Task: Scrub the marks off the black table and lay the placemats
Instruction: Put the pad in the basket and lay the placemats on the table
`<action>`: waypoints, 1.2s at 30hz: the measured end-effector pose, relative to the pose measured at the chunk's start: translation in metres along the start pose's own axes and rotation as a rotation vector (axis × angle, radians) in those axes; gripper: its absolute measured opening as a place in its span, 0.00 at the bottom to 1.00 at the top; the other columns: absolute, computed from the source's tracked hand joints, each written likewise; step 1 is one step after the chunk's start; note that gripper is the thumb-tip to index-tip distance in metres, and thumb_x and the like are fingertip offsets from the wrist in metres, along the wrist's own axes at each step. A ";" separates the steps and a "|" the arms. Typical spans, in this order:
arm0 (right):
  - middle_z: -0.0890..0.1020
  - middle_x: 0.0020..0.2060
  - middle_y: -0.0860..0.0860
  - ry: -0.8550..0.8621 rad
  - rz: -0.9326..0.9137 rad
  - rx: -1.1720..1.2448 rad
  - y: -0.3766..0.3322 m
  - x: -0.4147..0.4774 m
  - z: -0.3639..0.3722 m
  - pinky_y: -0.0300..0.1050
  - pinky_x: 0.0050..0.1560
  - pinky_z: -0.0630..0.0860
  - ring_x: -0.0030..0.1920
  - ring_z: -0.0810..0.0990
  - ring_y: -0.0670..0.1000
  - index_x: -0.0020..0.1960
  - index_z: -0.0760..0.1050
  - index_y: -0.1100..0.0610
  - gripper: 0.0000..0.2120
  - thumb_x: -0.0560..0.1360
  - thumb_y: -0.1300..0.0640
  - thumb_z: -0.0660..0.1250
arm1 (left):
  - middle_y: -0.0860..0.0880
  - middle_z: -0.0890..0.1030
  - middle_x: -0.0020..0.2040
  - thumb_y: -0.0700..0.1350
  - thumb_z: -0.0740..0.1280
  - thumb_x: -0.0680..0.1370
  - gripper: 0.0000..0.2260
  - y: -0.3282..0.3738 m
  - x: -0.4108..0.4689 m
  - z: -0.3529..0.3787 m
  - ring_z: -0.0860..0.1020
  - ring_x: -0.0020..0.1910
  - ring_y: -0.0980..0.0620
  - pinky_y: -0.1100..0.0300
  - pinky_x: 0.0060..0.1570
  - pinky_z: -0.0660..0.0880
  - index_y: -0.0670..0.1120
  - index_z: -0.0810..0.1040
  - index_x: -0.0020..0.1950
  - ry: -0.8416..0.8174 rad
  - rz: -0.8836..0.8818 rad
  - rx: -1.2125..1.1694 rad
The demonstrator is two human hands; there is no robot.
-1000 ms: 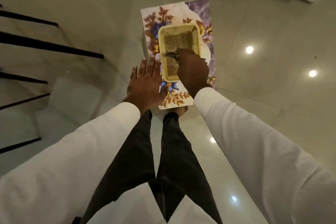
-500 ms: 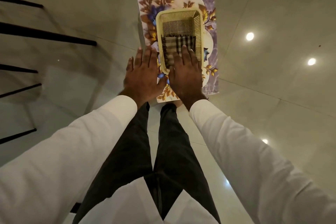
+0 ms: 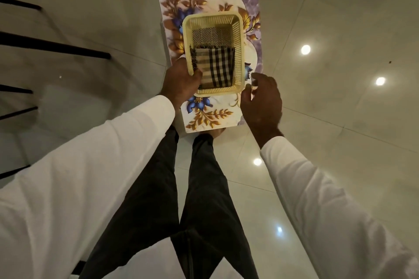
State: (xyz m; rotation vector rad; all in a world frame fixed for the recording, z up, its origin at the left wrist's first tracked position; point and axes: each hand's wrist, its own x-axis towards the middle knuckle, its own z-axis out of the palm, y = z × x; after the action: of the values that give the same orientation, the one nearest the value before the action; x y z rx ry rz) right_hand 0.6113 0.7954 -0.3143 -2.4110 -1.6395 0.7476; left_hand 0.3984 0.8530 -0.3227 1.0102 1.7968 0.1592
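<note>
Two hands meet at the cream plastic mesh basket [image 3: 212, 18]: our left hand [image 3: 181, 85] grips its near-left corner; our right hand [image 3: 260, 102] curls beside the near-right corner, grip unclear. Inside lies a folded black-and-beige checked cloth [image 3: 215, 65]. Beneath, a floral-printed board [image 3: 204, 115]. No black table shows, so we judge scrubbing and laying both remain. Black horizontal bars [image 3: 54, 46] stand left.
</note>
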 end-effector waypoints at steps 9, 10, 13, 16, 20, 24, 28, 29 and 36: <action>0.83 0.65 0.55 -0.075 0.132 0.019 0.033 -0.017 -0.002 0.57 0.63 0.82 0.63 0.83 0.59 0.72 0.79 0.55 0.18 0.84 0.51 0.72 | 0.46 0.88 0.62 0.42 0.68 0.85 0.12 0.005 -0.010 -0.015 0.85 0.59 0.46 0.59 0.56 0.77 0.45 0.85 0.67 0.054 0.045 0.010; 0.83 0.66 0.56 -0.084 0.142 0.013 0.037 -0.015 -0.003 0.56 0.65 0.79 0.65 0.82 0.59 0.72 0.79 0.56 0.19 0.84 0.51 0.72 | 0.47 0.88 0.61 0.42 0.69 0.84 0.12 0.007 -0.014 -0.020 0.85 0.58 0.47 0.60 0.54 0.78 0.45 0.86 0.66 0.071 0.043 0.015; 0.79 0.72 0.60 -0.139 0.216 -0.012 0.051 -0.005 -0.004 0.58 0.70 0.75 0.72 0.77 0.63 0.78 0.75 0.57 0.27 0.83 0.46 0.73 | 0.49 0.88 0.59 0.42 0.71 0.84 0.11 0.010 -0.030 -0.039 0.87 0.56 0.50 0.52 0.58 0.85 0.46 0.87 0.65 0.106 0.041 -0.037; 0.76 0.75 0.62 -0.255 0.319 0.040 0.068 0.012 0.001 0.62 0.73 0.72 0.75 0.74 0.67 0.82 0.69 0.58 0.38 0.81 0.38 0.75 | 0.52 0.89 0.55 0.43 0.72 0.83 0.10 0.012 -0.051 -0.063 0.89 0.53 0.50 0.42 0.55 0.88 0.48 0.87 0.63 0.123 0.034 -0.103; 0.79 0.74 0.61 -0.403 0.387 0.242 0.073 0.029 0.000 0.58 0.69 0.79 0.71 0.80 0.63 0.83 0.66 0.57 0.44 0.78 0.34 0.77 | 0.56 0.87 0.53 0.42 0.72 0.84 0.11 0.011 -0.080 -0.091 0.88 0.53 0.52 0.44 0.52 0.88 0.52 0.86 0.64 0.165 0.053 -0.085; 0.82 0.71 0.59 -0.456 0.412 0.328 0.077 0.036 0.003 0.57 0.65 0.83 0.66 0.84 0.61 0.80 0.70 0.56 0.42 0.77 0.34 0.77 | 0.52 0.88 0.56 0.41 0.73 0.83 0.13 -0.001 -0.092 -0.104 0.89 0.54 0.49 0.39 0.51 0.88 0.49 0.86 0.66 0.210 0.038 -0.090; 0.83 0.69 0.56 -0.392 0.399 0.263 0.080 0.037 0.009 0.54 0.60 0.82 0.63 0.84 0.58 0.74 0.76 0.57 0.38 0.75 0.32 0.78 | 0.48 0.89 0.57 0.39 0.72 0.83 0.13 -0.008 -0.094 -0.108 0.89 0.53 0.45 0.37 0.51 0.88 0.49 0.86 0.66 0.211 0.027 -0.111; 0.83 0.67 0.55 -0.372 0.405 0.259 0.080 0.037 0.009 0.53 0.59 0.82 0.61 0.83 0.57 0.72 0.77 0.57 0.37 0.75 0.33 0.79 | 0.48 0.89 0.57 0.40 0.72 0.82 0.13 -0.009 -0.094 -0.108 0.89 0.52 0.45 0.37 0.51 0.88 0.49 0.86 0.66 0.214 0.027 -0.109; 0.86 0.53 0.52 -0.389 0.335 0.411 0.081 0.030 0.005 0.44 0.46 0.82 0.53 0.86 0.56 0.62 0.82 0.58 0.23 0.80 0.40 0.77 | 0.49 0.90 0.55 0.48 0.72 0.78 0.15 -0.019 -0.094 -0.115 0.90 0.50 0.45 0.38 0.48 0.88 0.55 0.86 0.64 0.219 0.038 -0.158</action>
State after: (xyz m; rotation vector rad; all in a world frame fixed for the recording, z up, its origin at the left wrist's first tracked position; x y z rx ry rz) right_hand 0.6856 0.7894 -0.3590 -2.3502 -1.0335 1.5194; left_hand 0.3050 0.8137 -0.2125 0.9433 1.9288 0.4435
